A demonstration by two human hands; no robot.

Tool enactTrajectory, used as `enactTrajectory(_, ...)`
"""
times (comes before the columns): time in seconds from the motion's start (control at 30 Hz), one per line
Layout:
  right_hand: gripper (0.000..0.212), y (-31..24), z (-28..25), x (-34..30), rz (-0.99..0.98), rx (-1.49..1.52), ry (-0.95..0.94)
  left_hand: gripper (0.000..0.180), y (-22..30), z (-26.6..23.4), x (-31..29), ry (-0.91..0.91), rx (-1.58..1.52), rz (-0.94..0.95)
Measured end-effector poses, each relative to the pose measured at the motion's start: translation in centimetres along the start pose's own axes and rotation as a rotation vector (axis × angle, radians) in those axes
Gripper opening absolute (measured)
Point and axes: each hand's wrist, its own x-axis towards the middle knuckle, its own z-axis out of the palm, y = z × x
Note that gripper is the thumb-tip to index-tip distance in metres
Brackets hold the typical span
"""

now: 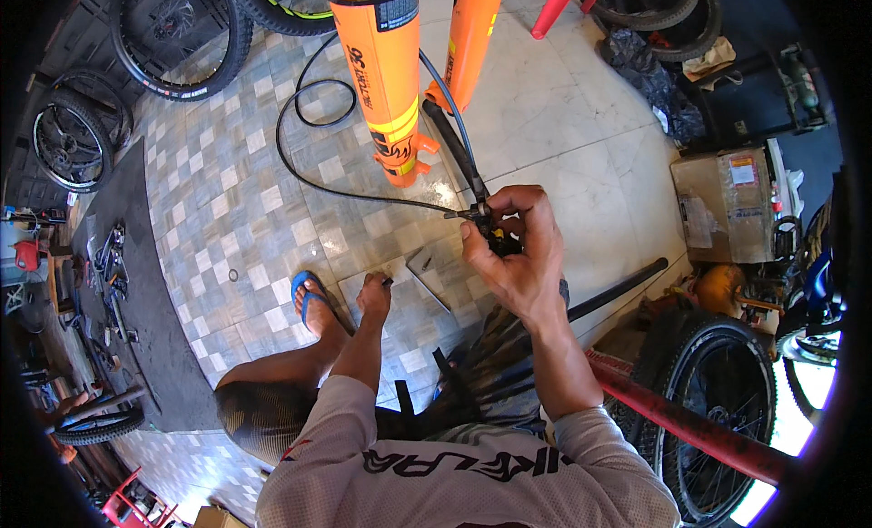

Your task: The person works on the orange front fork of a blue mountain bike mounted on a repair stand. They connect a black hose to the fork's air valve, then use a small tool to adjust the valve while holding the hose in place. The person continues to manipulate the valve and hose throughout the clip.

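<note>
My right hand [522, 251] is closed, thumb and fingers pinching a small black brake caliper [501, 241] with yellow bits showing in it. A black hose [363, 197] meets the caliper and loops left over the floor. Just above, the orange fork legs [392, 101] hang down, the left one with a mount near its lower end. A dark strip [454, 147] slants from behind the fork to my fingers. Lower left, my left hand [373, 295] is closed round a small black piece [388, 282], mostly hidden. Beside it a thin metal tool [431, 286] lies on the floor.
Bicycle wheels [182, 38] stand at the far left. A black mat [127, 292] with bike parts lies left. On the right are a cardboard box [731, 206], a wheel [718, 410] and a red bar [690, 424]. A black tube [622, 286] extends beside my right forearm.
</note>
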Motion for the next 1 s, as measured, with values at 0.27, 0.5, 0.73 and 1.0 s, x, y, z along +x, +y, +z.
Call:
enactTrajectory(0.27, 0.037, -0.5, -0.1, -0.3, -0.055, -0.022, -0.001, 0.029, 2.4, -1.0, 2.0, 0.032, -0.199, -0.088)
enactTrajectory(0.5, 0.039, -0.3, 0.8, -0.6, -0.084, 0.020, 0.093, 0.015, 20.8, -15.5, 0.2, 0.130, -1.493, 0.190)
enactTrajectory(0.73, 0.039, -0.5, 0.4, -0.7, -0.116, 0.047, 0.116, 0.019, 27.3, -24.1, -7.7, 0.063, -1.242, 0.285)
enactTrajectory(1.0, 0.038, -0.6, 0.1, -1.2, -0.162, -0.002, 0.168, 0.022, 28.6, -23.7, -9.8, 0.181, -1.254, 0.357)
